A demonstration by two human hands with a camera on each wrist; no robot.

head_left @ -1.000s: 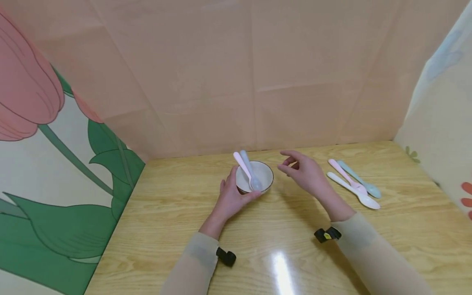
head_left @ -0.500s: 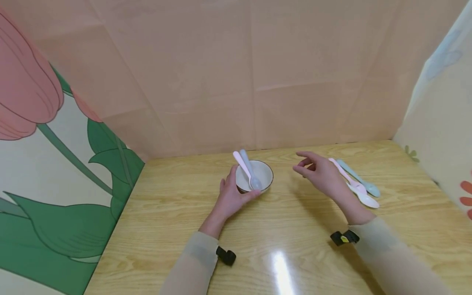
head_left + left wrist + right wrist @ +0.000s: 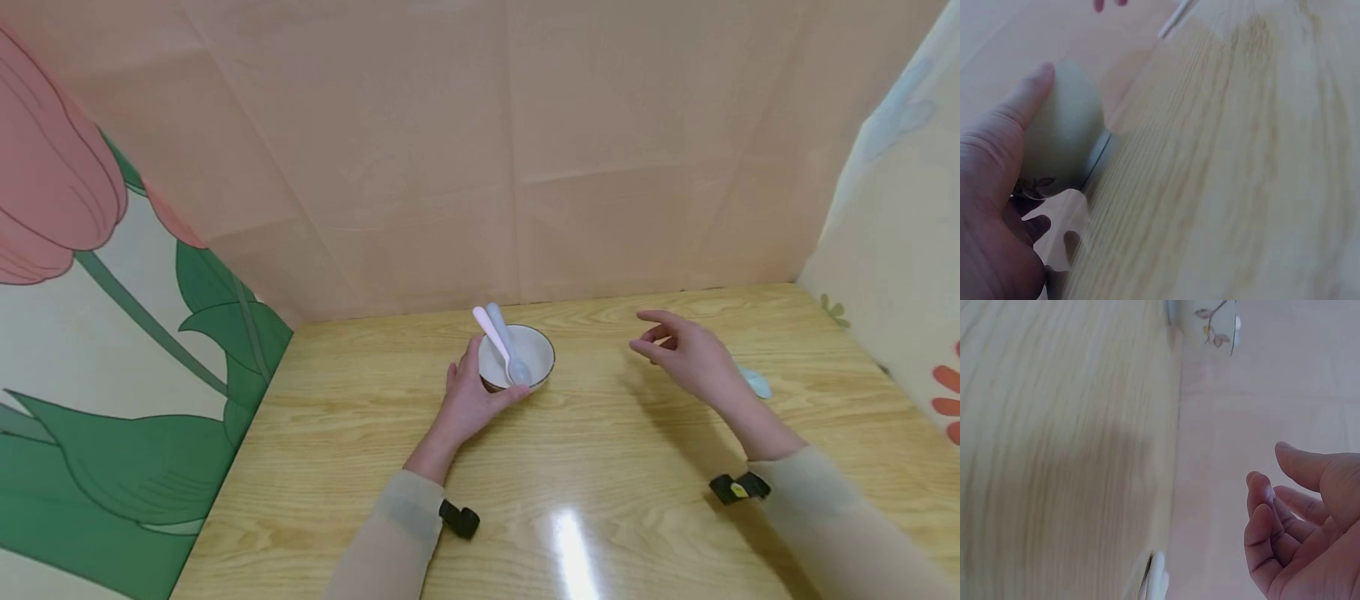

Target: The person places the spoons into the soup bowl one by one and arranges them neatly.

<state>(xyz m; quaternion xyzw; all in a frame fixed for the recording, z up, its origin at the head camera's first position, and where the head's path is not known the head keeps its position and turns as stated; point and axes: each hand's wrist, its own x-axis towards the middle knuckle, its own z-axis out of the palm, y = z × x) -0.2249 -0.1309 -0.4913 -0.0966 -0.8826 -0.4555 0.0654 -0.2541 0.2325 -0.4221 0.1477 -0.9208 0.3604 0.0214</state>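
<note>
A white bowl (image 3: 536,350) with a dark rim stands on the table, and my left hand (image 3: 472,392) grips its near left side. In the left wrist view my thumb lies along the wall of the bowl (image 3: 1066,131). A pink spoon (image 3: 492,336) and a grey-blue spoon (image 3: 517,367) lean inside the bowl, handles over the far rim. My right hand (image 3: 690,358) hovers to the right of the bowl, holding nothing, its fingers loosely curled. Beyond its wrist shows the end of a light blue spoon (image 3: 756,382); the hand hides the rest.
The wooden table (image 3: 337,433) meets a pinkish cloth wall (image 3: 412,208) at the back. A tulip-printed panel (image 3: 150,350) borders the left side and a pale panel (image 3: 892,275) the right. A pale spoon handle (image 3: 1155,575) shows low in the right wrist view.
My right hand has moved right, away from the bowl, and now covers the pink and white spoons lying on the table. My left hand and the bowl have stayed in place.
</note>
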